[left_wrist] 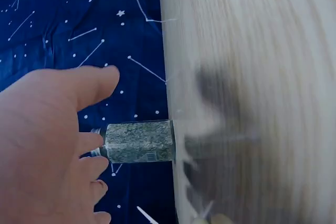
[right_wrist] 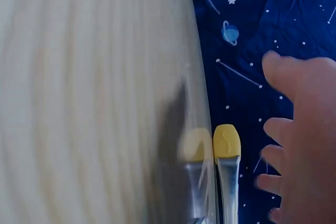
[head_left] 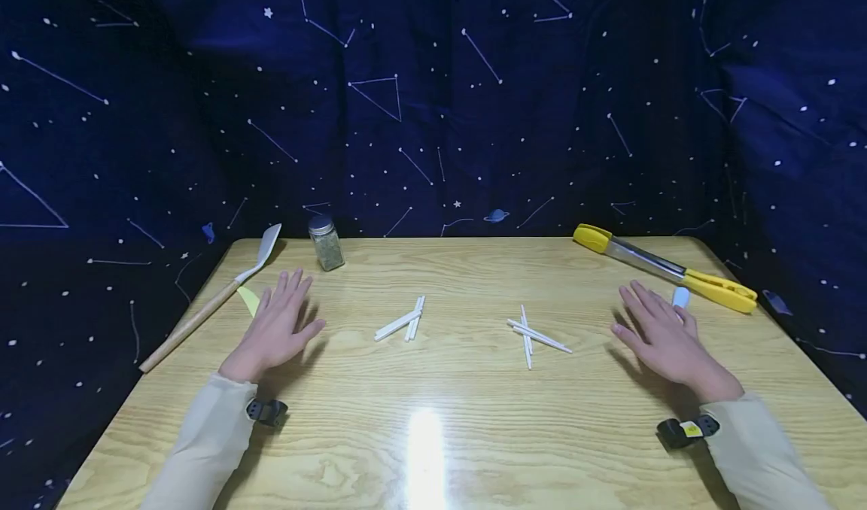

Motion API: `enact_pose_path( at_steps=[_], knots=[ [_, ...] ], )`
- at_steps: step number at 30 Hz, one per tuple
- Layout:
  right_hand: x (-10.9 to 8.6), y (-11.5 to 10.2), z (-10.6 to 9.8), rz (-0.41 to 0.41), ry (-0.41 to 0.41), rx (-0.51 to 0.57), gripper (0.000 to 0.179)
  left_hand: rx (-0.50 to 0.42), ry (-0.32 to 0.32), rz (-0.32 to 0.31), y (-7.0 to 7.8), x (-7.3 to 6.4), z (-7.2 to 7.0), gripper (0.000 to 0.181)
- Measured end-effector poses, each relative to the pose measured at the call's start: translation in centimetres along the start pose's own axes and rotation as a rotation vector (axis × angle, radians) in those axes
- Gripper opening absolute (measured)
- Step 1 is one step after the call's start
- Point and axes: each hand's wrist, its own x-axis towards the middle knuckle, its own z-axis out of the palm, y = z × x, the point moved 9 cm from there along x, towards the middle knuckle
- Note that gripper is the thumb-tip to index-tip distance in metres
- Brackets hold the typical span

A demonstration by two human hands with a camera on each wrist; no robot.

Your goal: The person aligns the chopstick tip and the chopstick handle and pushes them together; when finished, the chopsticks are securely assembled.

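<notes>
My left hand (head_left: 274, 333) hovers above the left part of the table with fingers spread, holding nothing. Under its fingers a pale yellow-green piece (head_left: 249, 299) is partly hidden. Beyond the fingertips stands a jar of dried herbs (head_left: 328, 247) with a dark lid, also seen in the left wrist view. On the right, my right hand (head_left: 660, 337) is held over the table, fingers extended and nothing in them. Behind it peeks a light blue-white object (head_left: 680, 297), mostly covered. Between the hands lie two small groups of white sticks, a left group (head_left: 400, 323) and a thinner right group (head_left: 535, 335).
A spatula (head_left: 210, 307) with a wooden handle and pale blade lies along the table's left edge. Yellow-tipped tongs (head_left: 646, 260) lie at the back right. A dark starry curtain (head_left: 433, 104) hangs behind the wooden table (head_left: 339, 420).
</notes>
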Motion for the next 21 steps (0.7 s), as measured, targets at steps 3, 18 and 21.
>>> enact_pose_path(
  at_steps=[3, 18, 21],
  knots=[
    [0.4, -0.3, -0.2, 0.002, 0.052, 0.02, 0.063, -0.049, 0.021, 0.025, 0.3, 0.1, 0.3, 0.07],
    [1.8, -4.8, 0.0, -0.138, 0.137, 0.175, 0.029, -0.141, 0.121, 0.147, 3.1, 1.4, 1.5, 0.05],
    [2.2, -5.2, 0.4, -0.124, 0.112, 0.184, 0.026, -0.157, 0.101, 0.126, 3.7, 1.5, 2.1, 0.046]
  ],
)
